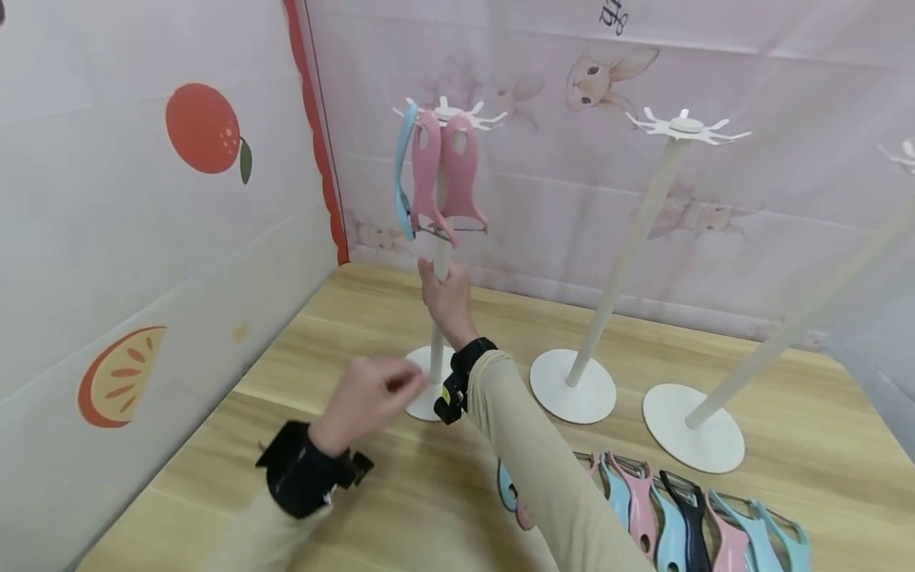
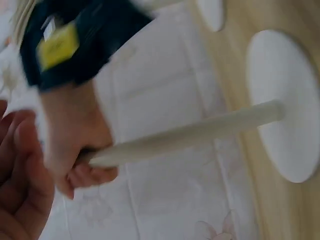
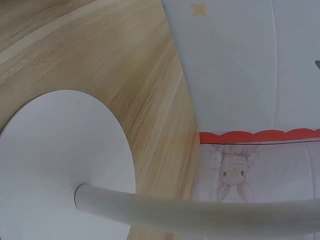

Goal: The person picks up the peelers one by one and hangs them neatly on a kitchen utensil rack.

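In the head view, my right hand [image 1: 450,302] grips the pole of the leftmost white stand [image 1: 437,361] below its top. The left wrist view also has the right hand [image 2: 77,135] with its fingers wrapped round the pole [image 2: 195,135]. From the stand's hooked top hang a blue peeler [image 1: 402,171] and two pink peelers, one [image 1: 426,175] beside the other [image 1: 461,179]. Lower and to the left, my left hand [image 1: 366,397] is in the air with loosely curled fingers, holding nothing. The right wrist view has the round base [image 3: 65,135] and pole [image 3: 200,212], but no hand.
A second white stand [image 1: 572,387] and a third [image 1: 693,429] stand to the right. Several blue, pink and black peelers [image 1: 672,528] lie in a row at the lower right, partly behind the right sleeve [image 1: 543,453]. Printed curtains [image 1: 214,262] enclose the wooden table [image 1: 386,508].
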Tool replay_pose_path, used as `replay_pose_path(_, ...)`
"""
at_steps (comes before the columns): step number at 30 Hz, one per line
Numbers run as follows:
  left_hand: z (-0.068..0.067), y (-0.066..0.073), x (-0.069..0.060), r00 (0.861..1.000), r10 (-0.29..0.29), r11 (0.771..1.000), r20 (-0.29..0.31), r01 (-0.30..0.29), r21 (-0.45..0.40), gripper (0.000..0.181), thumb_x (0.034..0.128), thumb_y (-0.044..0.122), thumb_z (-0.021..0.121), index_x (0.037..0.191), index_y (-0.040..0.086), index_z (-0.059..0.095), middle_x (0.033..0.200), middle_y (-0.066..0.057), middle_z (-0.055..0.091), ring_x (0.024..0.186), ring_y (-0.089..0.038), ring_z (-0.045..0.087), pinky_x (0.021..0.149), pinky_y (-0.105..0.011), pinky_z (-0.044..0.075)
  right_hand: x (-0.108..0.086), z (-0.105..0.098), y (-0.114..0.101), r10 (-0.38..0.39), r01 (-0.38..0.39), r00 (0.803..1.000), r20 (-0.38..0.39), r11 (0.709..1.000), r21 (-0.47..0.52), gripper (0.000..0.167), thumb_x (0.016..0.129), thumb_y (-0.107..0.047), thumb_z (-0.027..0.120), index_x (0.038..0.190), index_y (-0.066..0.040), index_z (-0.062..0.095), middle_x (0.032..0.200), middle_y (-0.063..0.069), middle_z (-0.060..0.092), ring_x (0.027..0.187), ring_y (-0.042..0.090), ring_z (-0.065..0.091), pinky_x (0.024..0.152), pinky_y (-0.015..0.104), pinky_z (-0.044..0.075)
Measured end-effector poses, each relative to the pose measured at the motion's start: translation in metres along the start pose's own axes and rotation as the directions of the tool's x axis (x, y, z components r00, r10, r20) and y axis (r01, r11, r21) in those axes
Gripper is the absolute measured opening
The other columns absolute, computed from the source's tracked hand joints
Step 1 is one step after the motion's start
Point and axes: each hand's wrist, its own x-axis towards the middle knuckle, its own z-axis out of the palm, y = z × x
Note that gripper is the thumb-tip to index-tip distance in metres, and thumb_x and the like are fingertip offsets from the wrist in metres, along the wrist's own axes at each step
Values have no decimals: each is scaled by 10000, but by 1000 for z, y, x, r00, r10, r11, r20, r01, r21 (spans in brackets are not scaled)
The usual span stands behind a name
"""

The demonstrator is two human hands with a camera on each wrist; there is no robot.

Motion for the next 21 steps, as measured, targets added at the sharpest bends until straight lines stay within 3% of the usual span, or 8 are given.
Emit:
replay_pose_path(1, 5, 5, -7, 995, 5, 1000, 101, -7, 17, 51, 759, 32, 657, 720, 60, 676, 621, 38, 613, 516, 5, 492, 488, -120, 403, -1, 0, 1, 3, -3, 1000, 4, 1000, 2, 459, 956, -205, 472, 520, -99, 374, 440, -29, 372, 403, 85, 345, 427, 246, 285)
replay_pose_path(3, 16, 13, -21, 951, 2, 998, 308, -23, 65, 85, 786, 92, 659, 702, 103, 654, 629, 79, 588, 534, 26, 477, 495, -114, 386, -1, 1, 8, 5, -5, 1000, 6, 1000, 2, 464, 953, -238, 476, 518, -113, 372, 440, -30, 370, 403, 88, 345, 424, 242, 279)
replay_pose_path(6, 32, 23, -33, 833, -20, 992, 553, -54, 117, 67, 837, 160, 624, 828, 104, 660, 804, 46, 629, 699, -16, 557, 614, -150, 443, 2, 3, 22, -6, 6, 1000, -3, 1000, -10, 470, 949, -262, 481, 516, -120, 364, 435, -20, 369, 398, 94, 344, 415, 239, 274)
replay_pose_path(8, 45, 27, -38, 766, -4, 980, 642, -125, 155, 167, 853, 190, 606, 983, 89, 633, 976, -20, 621, 868, -96, 581, 742, -214, 465, 4, 4, 30, -17, 16, 1000, -10, 1000, -20, 477, 946, -294, 482, 517, -120, 368, 434, -22, 371, 393, 98, 346, 409, 240, 271)
replay_pose_path(11, 65, 29, -42, 709, 67, 952, 702, -257, 169, 400, 837, 201, 618, 1212, 99, 524, 1176, -43, 519, 1072, -160, 505, 897, -277, 419, 3, 3, 23, -39, 38, 999, -10, 999, -25, 484, 938, -336, 465, 522, -108, 368, 437, -26, 379, 395, 81, 352, 415, 237, 282)
replay_pose_path(15, 90, 32, -44, 677, 154, 909, 719, -382, 165, 342, 871, 210, 589, 1199, 161, 506, 1122, 7, 492, 1067, -150, 470, 889, -319, 427, -2, 1, 4, -56, 56, 998, -4, 998, 0, 451, 925, -299, 452, 531, -104, 356, 438, -41, 371, 398, 51, 347, 422, 222, 289)
replay_pose_path(19, 106, 36, -42, 681, 202, 861, 704, -465, 204, 248, 880, 209, 586, 1127, 184, 590, 1113, 34, 579, 1050, -135, 509, 890, -335, 437, -4, 0, 2, -51, 51, 999, -2, 999, 8, 424, 954, -140, 451, 542, -94, 359, 439, -36, 366, 395, 52, 342, 421, 221, 288)
replay_pose_path(21, 112, 37, -39, 689, 190, 854, 699, -467, 228, 252, 858, 192, 612, 1110, 187, 623, 1128, 42, 598, 1051, -115, 516, 896, -296, 425, -4, 0, 2, -48, 48, 999, -5, 999, 3, 417, 957, -106, 452, 550, -91, 367, 443, -33, 371, 396, 51, 343, 422, 221, 292)
